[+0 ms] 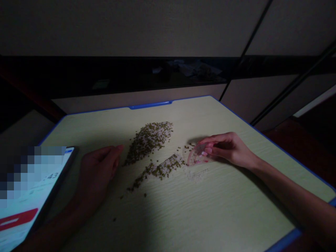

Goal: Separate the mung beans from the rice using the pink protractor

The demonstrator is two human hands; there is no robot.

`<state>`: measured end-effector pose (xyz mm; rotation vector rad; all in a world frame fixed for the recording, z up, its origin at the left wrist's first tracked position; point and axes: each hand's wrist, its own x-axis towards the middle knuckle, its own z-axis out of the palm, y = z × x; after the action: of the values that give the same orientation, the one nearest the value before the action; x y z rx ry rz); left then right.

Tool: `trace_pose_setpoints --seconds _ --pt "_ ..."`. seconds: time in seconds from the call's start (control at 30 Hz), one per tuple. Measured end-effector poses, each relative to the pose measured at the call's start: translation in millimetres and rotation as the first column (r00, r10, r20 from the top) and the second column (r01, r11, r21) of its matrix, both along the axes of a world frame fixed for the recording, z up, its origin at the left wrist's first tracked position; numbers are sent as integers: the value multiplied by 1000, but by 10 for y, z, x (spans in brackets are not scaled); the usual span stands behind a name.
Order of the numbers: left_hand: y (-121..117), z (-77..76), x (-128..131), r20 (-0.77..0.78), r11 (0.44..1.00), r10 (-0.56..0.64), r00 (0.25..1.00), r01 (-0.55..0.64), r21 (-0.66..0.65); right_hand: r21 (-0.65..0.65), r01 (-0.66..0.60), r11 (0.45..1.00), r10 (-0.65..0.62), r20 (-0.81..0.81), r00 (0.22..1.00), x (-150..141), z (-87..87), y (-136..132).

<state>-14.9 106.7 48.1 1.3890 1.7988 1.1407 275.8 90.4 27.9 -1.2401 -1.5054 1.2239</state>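
Note:
On the pale wooden tabletop lies a heap of small green beans mixed with white, rice-like grains point(151, 138). In front of it stretches a narrower strip of the same mix point(164, 168). My right hand point(229, 148) pinches a clear plastic protractor point(195, 154), its curved edge facing left, beside the strip's right end. A thin patch of white grains point(196, 175) lies just below the protractor, and several loose beans point(187, 147) sit beyond it. My left hand point(98, 166) is curled closed left of the heap, fingertips near its edge; the inside of its fingers is hidden.
A lit phone or tablet point(47, 185) stands at the left by my forearm. The table point(223, 203) has a blue rim and a blue handle point(151, 105) at its far edge. Behind it rises a cabinet point(131, 28) with a dark glossy band. Stray beans point(114, 219) lie near the front.

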Motion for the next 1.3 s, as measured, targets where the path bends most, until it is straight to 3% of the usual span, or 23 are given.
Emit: trace_pose_setpoints --seconds 0.17,0.37,0.53,0.83,1.1,1.3 --pt "2 -14 -21 -14 1000 -3 1000 3 9 41 101 994 -103 31 994 -4 11 1" --pt "-12 7 3 -14 1000 6 1000 -6 1 -31 58 998 -58 4 998 -15 2 -13" --pt "-16 20 6 -15 1000 16 1000 -16 -4 42 163 986 -165 51 985 2 18 -2" --pt "-22 51 21 -11 1000 14 1000 -14 6 59 146 988 -151 99 983 -8 0 8" --pt "0 -10 -12 -3 1000 4 1000 -4 6 211 173 962 -200 114 973 -129 -15 62" --pt "-53 71 56 -32 1000 8 999 -8 12 447 28 894 -163 268 949 -320 2 97"
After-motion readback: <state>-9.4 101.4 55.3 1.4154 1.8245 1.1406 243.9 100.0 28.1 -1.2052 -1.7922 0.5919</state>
